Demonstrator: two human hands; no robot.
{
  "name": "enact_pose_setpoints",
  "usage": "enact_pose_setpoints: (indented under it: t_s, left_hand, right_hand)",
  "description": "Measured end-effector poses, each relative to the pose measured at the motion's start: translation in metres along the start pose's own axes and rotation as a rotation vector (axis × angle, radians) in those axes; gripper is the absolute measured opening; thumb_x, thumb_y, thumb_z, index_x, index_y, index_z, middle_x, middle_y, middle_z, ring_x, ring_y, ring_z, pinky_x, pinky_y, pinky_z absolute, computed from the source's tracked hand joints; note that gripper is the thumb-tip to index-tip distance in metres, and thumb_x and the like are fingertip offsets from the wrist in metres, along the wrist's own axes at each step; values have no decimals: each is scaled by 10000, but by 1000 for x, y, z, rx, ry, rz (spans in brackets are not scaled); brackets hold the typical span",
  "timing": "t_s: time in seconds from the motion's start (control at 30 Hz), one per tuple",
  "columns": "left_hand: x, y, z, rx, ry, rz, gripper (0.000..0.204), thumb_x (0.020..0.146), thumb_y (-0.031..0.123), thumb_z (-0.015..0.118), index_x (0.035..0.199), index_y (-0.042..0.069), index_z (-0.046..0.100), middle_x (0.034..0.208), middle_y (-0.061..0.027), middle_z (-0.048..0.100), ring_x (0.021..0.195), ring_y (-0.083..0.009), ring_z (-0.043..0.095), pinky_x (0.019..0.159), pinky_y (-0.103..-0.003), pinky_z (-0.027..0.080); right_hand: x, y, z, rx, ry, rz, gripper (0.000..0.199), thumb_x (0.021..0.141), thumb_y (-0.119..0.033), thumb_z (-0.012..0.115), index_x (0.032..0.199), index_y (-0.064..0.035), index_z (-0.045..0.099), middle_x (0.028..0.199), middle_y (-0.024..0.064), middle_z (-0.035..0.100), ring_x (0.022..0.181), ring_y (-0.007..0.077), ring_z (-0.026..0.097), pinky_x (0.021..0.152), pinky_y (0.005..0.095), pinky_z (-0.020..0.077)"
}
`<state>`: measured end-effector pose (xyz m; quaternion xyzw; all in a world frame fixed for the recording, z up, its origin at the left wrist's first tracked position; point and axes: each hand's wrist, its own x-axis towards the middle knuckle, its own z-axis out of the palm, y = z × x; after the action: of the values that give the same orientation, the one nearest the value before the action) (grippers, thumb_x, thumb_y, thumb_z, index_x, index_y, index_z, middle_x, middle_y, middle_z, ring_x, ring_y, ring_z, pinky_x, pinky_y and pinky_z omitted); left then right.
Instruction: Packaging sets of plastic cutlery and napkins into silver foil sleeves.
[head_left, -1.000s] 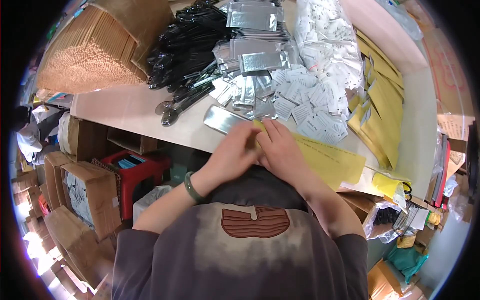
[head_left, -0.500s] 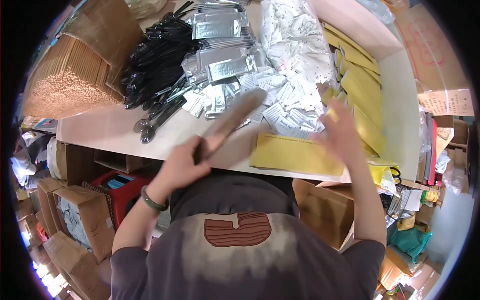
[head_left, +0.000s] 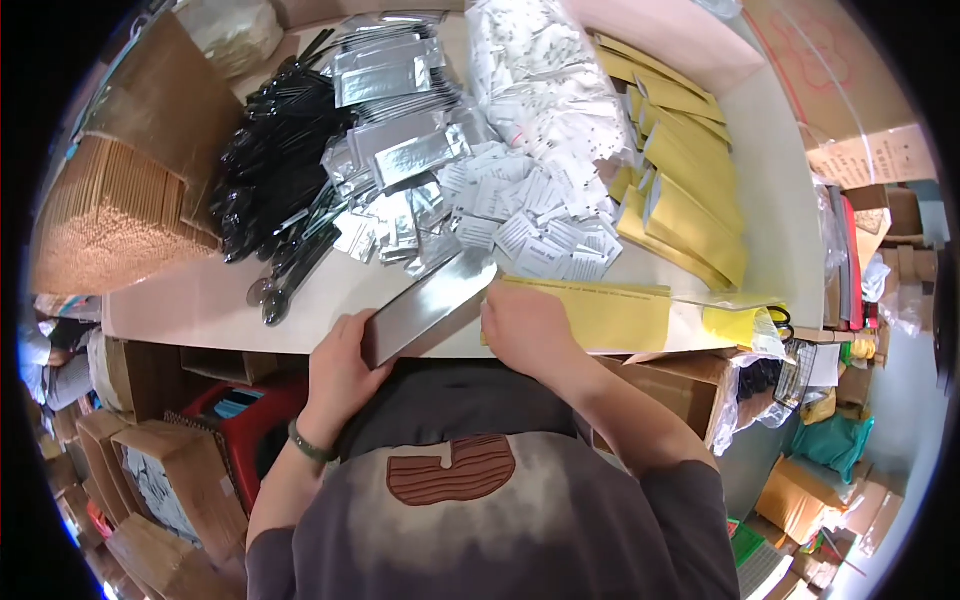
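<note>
My left hand (head_left: 342, 368) is closed around the near end of a long, narrow, shiny silver piece (head_left: 425, 310), tilted up toward the right above the table's front edge. Whether it is a packet or a slim box, I cannot tell. My right hand (head_left: 527, 328) is curled closed beside the silver piece's far end, its fingertips hidden. Under and beside that hand lies a flat yellow envelope (head_left: 620, 315). Beyond my hands are loose silver packets (head_left: 405, 225) and white printed sachets (head_left: 540, 235). Stacked silver packets (head_left: 418, 155) lie behind them.
Black plastic spoons (head_left: 285, 135) are heaped left of the packets, beside a carton of thin wooden sticks (head_left: 120, 220). A clear bag of white sachets (head_left: 545, 75) lies at the back. Yellow envelopes (head_left: 690, 190) line the right side. Scissors (head_left: 782, 322) sit at the front right edge.
My right hand has come left and down from above the yellow envelope to the silver piece's far end. The silver piece has dropped lower, and its shiny face now shows.
</note>
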<state>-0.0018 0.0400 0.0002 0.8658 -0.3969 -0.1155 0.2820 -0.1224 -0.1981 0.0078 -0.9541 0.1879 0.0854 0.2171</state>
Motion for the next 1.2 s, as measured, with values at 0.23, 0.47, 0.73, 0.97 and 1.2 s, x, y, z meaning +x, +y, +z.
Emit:
enact_pose_setpoints:
  t_s: [0.23, 0.47, 0.73, 0.97, 1.2]
  left_hand:
    - [26, -1, -35, 133, -402, 51, 692, 657, 171, 854, 1275, 60, 565, 1099, -164, 628, 989, -372, 622, 843, -420, 521]
    - [21, -11, -25, 61, 83, 131, 542, 777, 194, 814, 1244, 31, 594, 1246, -171, 591, 1140, -380, 565, 976, -434, 465]
    - [-6, -40, -17, 61, 344, -18, 347, 862, 102, 713, 1191, 33, 629, 1225, -166, 601, 1114, -368, 586, 975, -417, 468]
    - [9, -53, 2, -24, 292, 18, 361, 861, 100, 709, 1199, 11, 618, 1241, -181, 584, 1126, -372, 571, 977, -410, 466]
    - [-2, -48, -18, 54, 340, -8, 353, 861, 83, 696, 1200, 24, 620, 1247, -171, 583, 1130, -362, 570, 986, -416, 459]
  right_hand:
    - [12, -25, 8, 217, -49, -67, 221, 868, -267, 581, 873, -52, 636, 815, 181, 673, 791, 402, 650, 728, 514, 502]
    - [81, 99, -47, 128, 584, 252, 288, 885, -297, 679, 915, -19, 613, 940, 153, 674, 874, 359, 638, 774, 469, 510]
    - [41, 115, -71, -432, 620, 86, 131, 850, -151, 714, 974, -122, 744, 996, 79, 705, 956, 311, 647, 798, 431, 523]
    - [52, 74, -51, -85, 437, -505, 63, 805, -92, 698, 862, -65, 691, 1172, 102, 649, 1094, 315, 586, 904, 423, 484]
    - [58, 72, -46, -207, 121, -476, 89, 757, -78, 709, 788, -35, 638, 1071, 113, 582, 1029, 314, 574, 871, 408, 475]
